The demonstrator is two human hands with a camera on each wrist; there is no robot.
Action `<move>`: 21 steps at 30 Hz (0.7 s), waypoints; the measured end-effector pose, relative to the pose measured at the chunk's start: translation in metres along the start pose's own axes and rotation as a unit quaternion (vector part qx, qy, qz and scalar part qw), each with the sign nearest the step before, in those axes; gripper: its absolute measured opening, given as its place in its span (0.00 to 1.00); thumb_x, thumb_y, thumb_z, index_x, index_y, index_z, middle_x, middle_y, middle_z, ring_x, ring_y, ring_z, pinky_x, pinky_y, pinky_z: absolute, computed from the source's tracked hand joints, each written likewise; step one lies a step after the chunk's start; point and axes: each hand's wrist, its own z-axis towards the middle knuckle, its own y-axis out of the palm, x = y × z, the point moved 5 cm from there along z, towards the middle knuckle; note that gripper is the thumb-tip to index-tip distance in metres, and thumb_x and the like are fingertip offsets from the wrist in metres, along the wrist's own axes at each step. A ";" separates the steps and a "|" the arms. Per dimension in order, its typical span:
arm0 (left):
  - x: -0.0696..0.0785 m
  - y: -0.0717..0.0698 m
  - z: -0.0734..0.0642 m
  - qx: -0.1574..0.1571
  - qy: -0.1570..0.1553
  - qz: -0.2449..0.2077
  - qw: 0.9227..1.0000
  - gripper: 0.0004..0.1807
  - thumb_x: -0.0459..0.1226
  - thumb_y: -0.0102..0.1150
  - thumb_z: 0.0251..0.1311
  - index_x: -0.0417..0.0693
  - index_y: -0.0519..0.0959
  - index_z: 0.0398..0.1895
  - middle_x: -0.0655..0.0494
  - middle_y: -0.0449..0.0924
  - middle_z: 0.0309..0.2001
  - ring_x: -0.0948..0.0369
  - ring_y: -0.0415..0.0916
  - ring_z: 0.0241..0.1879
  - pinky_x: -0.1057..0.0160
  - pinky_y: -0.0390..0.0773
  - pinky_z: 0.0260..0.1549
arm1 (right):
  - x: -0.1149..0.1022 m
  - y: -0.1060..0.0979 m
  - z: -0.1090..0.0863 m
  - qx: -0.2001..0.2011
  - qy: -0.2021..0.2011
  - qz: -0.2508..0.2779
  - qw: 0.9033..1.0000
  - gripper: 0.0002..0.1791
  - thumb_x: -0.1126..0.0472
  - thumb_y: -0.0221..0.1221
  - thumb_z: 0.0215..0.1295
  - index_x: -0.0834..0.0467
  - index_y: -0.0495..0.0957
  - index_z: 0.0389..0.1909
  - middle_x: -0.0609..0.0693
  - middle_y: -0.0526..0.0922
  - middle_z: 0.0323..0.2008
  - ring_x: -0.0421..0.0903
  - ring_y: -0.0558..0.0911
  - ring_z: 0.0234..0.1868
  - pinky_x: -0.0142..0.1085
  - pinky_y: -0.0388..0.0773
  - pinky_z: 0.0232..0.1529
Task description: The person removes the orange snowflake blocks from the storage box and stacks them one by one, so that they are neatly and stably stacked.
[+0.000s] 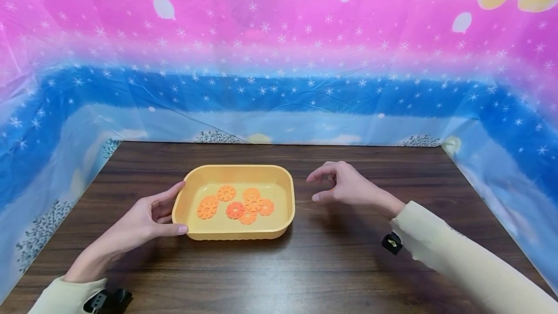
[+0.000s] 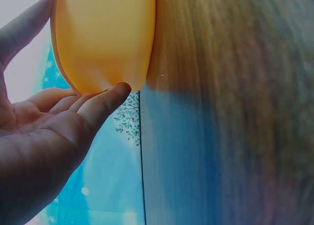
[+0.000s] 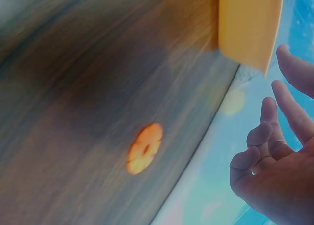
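Observation:
A yellow plastic tray [image 1: 237, 232] with rounded corners is on the dark wooden table, left of centre. Inside it lie several flat orange flower-shaped discs [image 1: 207, 207], some overlapping, and one redder disc [image 1: 235, 210]. My left hand [image 1: 135, 224] grips the tray's left end, thumb at the front corner and fingers along the side. To the right of the tray, my right hand [image 1: 348, 185] hovers over the table with loosely bent fingers and nothing between them. In the right wrist view, one orange disc [image 3: 144, 149] lies on the tabletop; the head view does not show it, hidden by the right hand.
Dark wood grain covers the tabletop [image 1: 348, 265]. A pink and blue patterned cloth [image 1: 279, 62] hangs behind the table and along both sides. Each wrist wears a small black camera, one of them by the right sleeve [image 1: 457, 256].

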 end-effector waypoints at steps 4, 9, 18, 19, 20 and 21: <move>0.000 0.000 0.000 -0.004 0.005 -0.005 1.000 0.56 0.31 0.74 0.63 0.37 0.45 0.85 0.31 0.47 0.82 0.37 0.57 0.75 0.66 0.79 0.56 | -0.016 0.006 0.008 -0.004 -0.015 -0.003 1.000 0.18 0.61 0.78 0.58 0.53 0.89 0.51 0.47 0.83 0.41 0.48 0.69 0.28 0.40 0.69 0.35; 0.001 0.000 -0.001 -0.006 0.012 -0.010 1.000 0.56 0.30 0.73 0.63 0.35 0.45 0.85 0.31 0.47 0.82 0.36 0.57 0.75 0.66 0.79 0.56 | -0.031 0.014 0.017 -0.013 -0.026 0.005 1.000 0.20 0.62 0.78 0.58 0.56 0.89 0.52 0.52 0.83 0.42 0.47 0.69 0.27 0.41 0.71 0.36; 0.001 0.000 -0.001 -0.004 0.003 -0.013 1.000 0.56 0.30 0.74 0.63 0.37 0.45 0.85 0.31 0.47 0.81 0.37 0.57 0.75 0.65 0.80 0.56 | -0.053 0.029 0.034 -0.030 -0.055 0.004 0.998 0.19 0.60 0.78 0.59 0.51 0.89 0.52 0.46 0.81 0.40 0.48 0.73 0.26 0.36 0.69 0.29; 0.001 0.000 -0.001 -0.003 0.004 -0.011 1.000 0.56 0.31 0.74 0.63 0.37 0.45 0.85 0.32 0.47 0.81 0.37 0.57 0.75 0.65 0.79 0.56 | -0.056 0.031 0.036 -0.032 -0.060 0.004 0.998 0.19 0.60 0.78 0.59 0.51 0.89 0.52 0.45 0.81 0.40 0.49 0.73 0.26 0.36 0.70 0.29; 0.001 0.000 -0.001 -0.003 0.006 -0.008 1.000 0.56 0.31 0.74 0.63 0.37 0.45 0.85 0.31 0.47 0.81 0.37 0.57 0.75 0.65 0.79 0.57 | -0.058 0.033 0.038 -0.035 -0.064 0.005 0.997 0.19 0.60 0.78 0.59 0.52 0.89 0.52 0.45 0.81 0.40 0.50 0.74 0.26 0.35 0.71 0.29; 0.001 0.000 -0.001 -0.003 0.007 -0.008 1.000 0.55 0.31 0.74 0.63 0.37 0.45 0.85 0.31 0.47 0.81 0.37 0.57 0.75 0.65 0.79 0.57 | -0.060 0.035 0.040 -0.037 -0.069 0.006 0.997 0.19 0.61 0.78 0.59 0.53 0.89 0.52 0.45 0.80 0.40 0.51 0.74 0.26 0.35 0.71 0.29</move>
